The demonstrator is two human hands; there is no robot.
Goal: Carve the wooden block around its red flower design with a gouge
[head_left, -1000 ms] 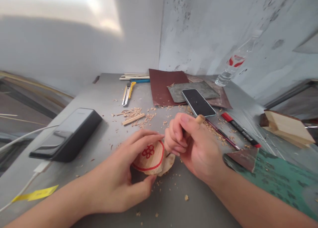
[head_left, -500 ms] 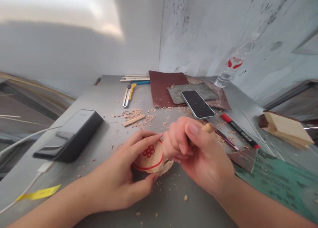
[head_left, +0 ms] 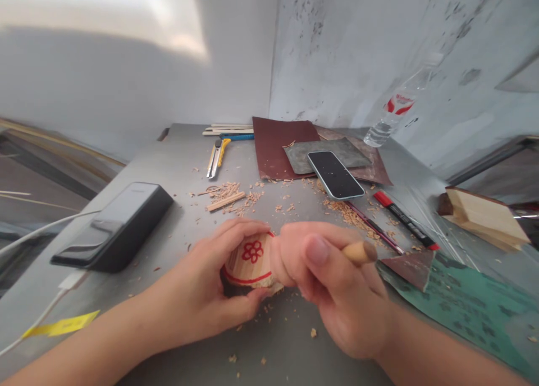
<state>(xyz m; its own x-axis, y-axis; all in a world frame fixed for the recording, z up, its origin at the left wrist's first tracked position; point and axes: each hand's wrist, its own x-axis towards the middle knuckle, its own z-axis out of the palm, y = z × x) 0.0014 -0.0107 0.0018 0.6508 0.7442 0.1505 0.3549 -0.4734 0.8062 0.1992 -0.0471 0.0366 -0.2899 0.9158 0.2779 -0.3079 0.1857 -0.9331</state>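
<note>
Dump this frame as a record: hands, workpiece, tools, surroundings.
left hand: grips the wooden piece
right hand: closed around a wooden-handled tool; far end hidden by the hand
piece markings: red flower, red curved line
table: grey, wood shavings beyond the hands
beyond shavings: yellow utility knife
right side: red-and-black marker; phone partly on grey sheet
left side: black device

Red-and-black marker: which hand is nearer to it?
Right. The right hand, gripping a wooden handle, is left of and below the marker in the picture; the left hand is farther left, holding the flower-marked wooden piece.
</note>
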